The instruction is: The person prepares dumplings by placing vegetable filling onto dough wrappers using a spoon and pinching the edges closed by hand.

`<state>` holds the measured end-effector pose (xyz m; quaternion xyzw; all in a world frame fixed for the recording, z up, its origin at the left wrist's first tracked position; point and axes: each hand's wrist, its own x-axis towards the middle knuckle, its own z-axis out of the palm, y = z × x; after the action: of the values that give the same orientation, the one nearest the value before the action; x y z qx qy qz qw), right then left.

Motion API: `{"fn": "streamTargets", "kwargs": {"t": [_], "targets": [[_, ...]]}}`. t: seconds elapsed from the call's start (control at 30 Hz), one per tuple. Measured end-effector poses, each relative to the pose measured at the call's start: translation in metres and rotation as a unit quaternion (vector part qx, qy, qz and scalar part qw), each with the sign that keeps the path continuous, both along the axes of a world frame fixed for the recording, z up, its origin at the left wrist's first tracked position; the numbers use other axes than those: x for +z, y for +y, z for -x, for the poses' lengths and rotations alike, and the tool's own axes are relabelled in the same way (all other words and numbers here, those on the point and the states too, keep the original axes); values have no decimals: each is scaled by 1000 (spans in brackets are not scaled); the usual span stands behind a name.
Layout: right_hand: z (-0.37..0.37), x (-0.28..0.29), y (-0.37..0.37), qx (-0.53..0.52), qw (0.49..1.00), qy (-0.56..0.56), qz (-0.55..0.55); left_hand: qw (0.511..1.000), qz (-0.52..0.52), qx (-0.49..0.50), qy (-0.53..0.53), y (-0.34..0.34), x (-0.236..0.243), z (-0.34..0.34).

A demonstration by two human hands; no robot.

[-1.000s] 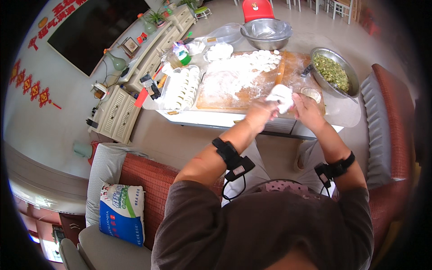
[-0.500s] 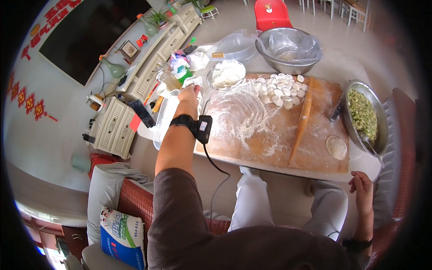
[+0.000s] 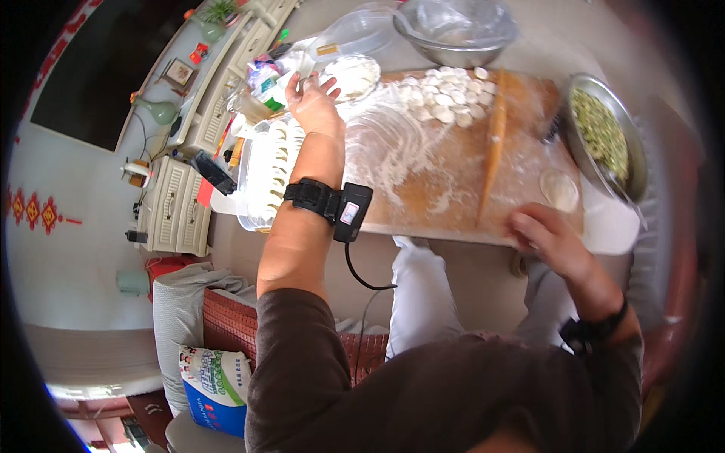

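Observation:
My left hand [image 3: 313, 104] is held out over the far left of the table, fingers spread and nothing in them. Beside it lies a bowl of flour [image 3: 355, 75]. Under my left forearm a clear plastic container [image 3: 243, 195] holds a row of pale dumplings [image 3: 278, 166]. My right hand [image 3: 545, 240] is above the front edge of the floured wooden board [image 3: 445, 192], its fingers blurred by motion. Close to it, one round dough wrapper [image 3: 559, 190] lies flat on the board. A long wooden rolling pin [image 3: 495, 143] rests across the board, right of many small dough pieces [image 3: 447, 97].
A metal bowl of green filling [image 3: 600, 132] stands at the right, with a spoon handle [image 3: 627, 202] over its rim. Farther back are a plastic-lined metal bowl [image 3: 453, 49] and a clear lid [image 3: 351, 38]. A phone [image 3: 214, 172] stands left of the container.
My left hand has come away from a white cloth-like thing, and its fingers have spread. My right hand has moved up and left to the board's edge. The view has shifted, and dumplings now show.

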<state>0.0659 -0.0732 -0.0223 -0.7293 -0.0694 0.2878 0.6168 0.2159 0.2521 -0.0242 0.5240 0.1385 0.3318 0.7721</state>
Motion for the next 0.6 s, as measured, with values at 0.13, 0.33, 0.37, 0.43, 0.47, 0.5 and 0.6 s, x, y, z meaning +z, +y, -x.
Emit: {"fn": "streamTargets", "kwargs": {"t": [0.13,0.33,0.37,0.43,0.47,0.5,0.6], "targets": [[17,7,63,148,985,-29,-78,998,-41,-36,-29,-71,33,26],[58,28,84,116,973,28,-197,988,-125,-67,-61,-129,56,60],[61,25,83,81,971,36,-223,976,-203,-33,-77,-133,56,63],[65,24,74,73,972,26,-221,918,-372,1,-136,-144,59,76],[66,25,68,66,974,20,-215,829,-524,38,-190,-151,61,83],[68,27,63,63,975,32,-211,765,-606,75,-207,-158,63,88],[74,23,48,61,985,28,-157,572,-779,119,-227,-175,71,103]]}}
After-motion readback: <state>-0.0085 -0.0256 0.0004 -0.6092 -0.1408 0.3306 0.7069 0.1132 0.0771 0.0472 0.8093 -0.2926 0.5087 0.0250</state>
